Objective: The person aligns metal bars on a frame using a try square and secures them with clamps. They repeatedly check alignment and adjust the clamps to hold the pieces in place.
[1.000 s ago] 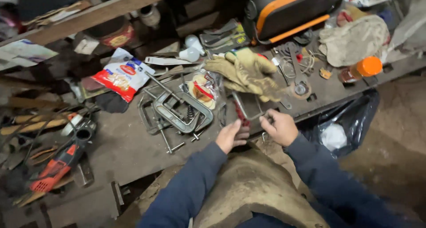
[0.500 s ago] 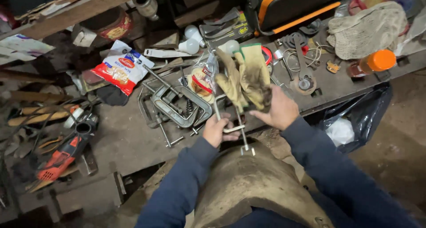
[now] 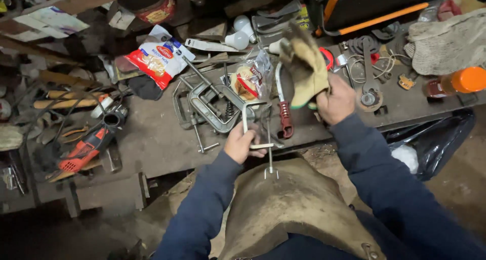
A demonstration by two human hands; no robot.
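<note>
Cluttered workbench (image 3: pixel 152 138): left hand (image 3: pixel 242 142) grips small C-clamp (image 3: pixel 258 133).
Right hand (image 3: pixel 335 100) clutches work glove (image 3: pixel 304 67); steady the clamp frame firmly.

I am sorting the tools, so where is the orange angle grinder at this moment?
In the head view the orange angle grinder lies on the left part of the workbench, left of the pile of metal clamps and far from both hands.

A red snack bag (image 3: pixel 158 56) lies near an orange grinder (image 3: pixel 83 151).
</note>
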